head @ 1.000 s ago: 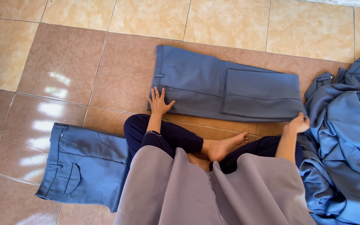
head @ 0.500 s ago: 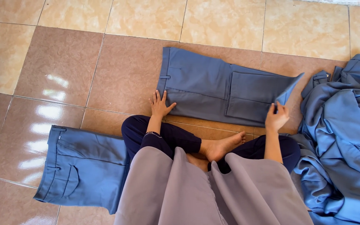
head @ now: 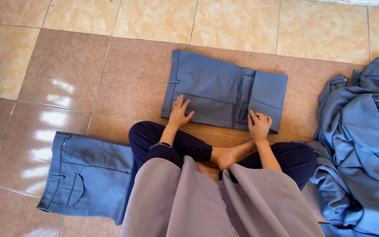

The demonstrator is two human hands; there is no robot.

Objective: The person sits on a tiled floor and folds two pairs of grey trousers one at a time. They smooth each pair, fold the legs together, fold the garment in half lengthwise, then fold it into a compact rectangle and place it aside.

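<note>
A pair of blue-grey trousers [head: 211,90] lies folded on the tiled floor in front of me, its right end turned over onto itself. My left hand [head: 179,112] presses flat on its near left part, fingers spread. My right hand [head: 259,125] rests flat on the near edge of the turned-over end, fingers slightly apart. Neither hand grips the cloth. My crossed legs in dark trousers and a bare foot [head: 231,154] sit just below the garment.
Another folded pair of blue trousers [head: 86,175] lies on the floor at my left. A heap of loose blue garments [head: 365,145] is piled at the right. Tan and brown floor tiles [head: 110,66] stretch beyond.
My right hand carried the trousers' right end over to the left and laid it down on the garment, making it shorter. My left hand stayed pressed on the left part.
</note>
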